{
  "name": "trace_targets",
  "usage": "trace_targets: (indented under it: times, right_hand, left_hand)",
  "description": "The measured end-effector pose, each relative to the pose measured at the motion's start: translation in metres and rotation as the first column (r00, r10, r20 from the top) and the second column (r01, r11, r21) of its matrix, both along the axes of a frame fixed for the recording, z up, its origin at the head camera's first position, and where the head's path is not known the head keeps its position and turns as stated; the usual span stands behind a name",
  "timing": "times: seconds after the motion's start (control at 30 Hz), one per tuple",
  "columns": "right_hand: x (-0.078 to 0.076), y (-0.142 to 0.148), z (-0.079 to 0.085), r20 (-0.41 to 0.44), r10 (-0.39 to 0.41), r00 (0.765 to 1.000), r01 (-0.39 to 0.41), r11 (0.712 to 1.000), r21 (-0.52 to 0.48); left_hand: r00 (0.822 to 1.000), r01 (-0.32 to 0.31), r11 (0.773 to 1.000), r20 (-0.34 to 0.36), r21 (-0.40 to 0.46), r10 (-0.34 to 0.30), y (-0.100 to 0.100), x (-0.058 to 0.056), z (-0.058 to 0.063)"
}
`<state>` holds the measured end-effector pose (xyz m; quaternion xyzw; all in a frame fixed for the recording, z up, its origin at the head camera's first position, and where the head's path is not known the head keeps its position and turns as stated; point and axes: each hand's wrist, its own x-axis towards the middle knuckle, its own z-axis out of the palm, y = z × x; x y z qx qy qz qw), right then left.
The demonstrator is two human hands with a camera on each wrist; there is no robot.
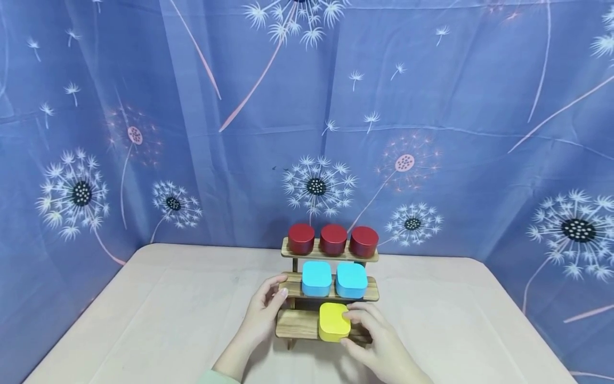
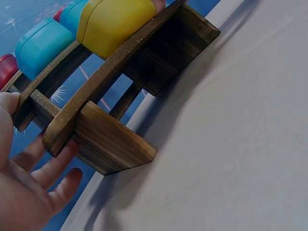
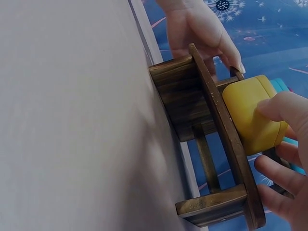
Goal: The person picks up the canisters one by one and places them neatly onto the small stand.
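A three-step wooden stand stands on the table. My left hand grips the left end of its middle step, thumb in front, the other fingers spread beside the stand in the left wrist view. On the lowest step, right of its middle, sits a yellow square box with rounded corners. My right hand holds this box from the right, its thumb against the front face. Two light blue boxes are side by side on the middle step. Three round dark red tins line the top step.
A pale cloth covers the table under the stand. Behind and at both sides hangs a blue curtain with a dandelion print, close behind the top step. Bare wood shows left of the yellow box on the lowest step.
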<state>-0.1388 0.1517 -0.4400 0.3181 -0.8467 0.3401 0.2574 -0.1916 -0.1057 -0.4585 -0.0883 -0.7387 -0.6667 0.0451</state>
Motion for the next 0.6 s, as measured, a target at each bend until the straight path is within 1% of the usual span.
trace_targets:
  times: [0.23,0.43,0.53,0.6]
  right_hand:
    - [-0.001,0.001,0.001,0.006,0.0,1.0,0.0,1.0,-0.01]
    - [0.001,0.004,0.003,0.014,0.021,1.0,-0.02,0.998,-0.052]
    - [0.002,0.007,0.004,0.006,-0.01,1.0,0.01,0.998,-0.061]
    - [0.002,0.01,0.004,-0.01,-0.047,0.999,0.046,0.997,-0.054]
  left_hand:
    - [1.0,-0.022,1.0,-0.012,-0.01,0.022,0.001,0.0,0.002]
    - [1.0,-0.027,1.0,-0.003,0.001,0.027,0.0,0.001,0.003]
    - [1.0,-0.026,1.0,-0.005,-0.001,0.026,0.001,0.003,0.003]
    - [1.0,-0.029,0.999,-0.009,-0.03,0.028,0.001,0.004,0.003]
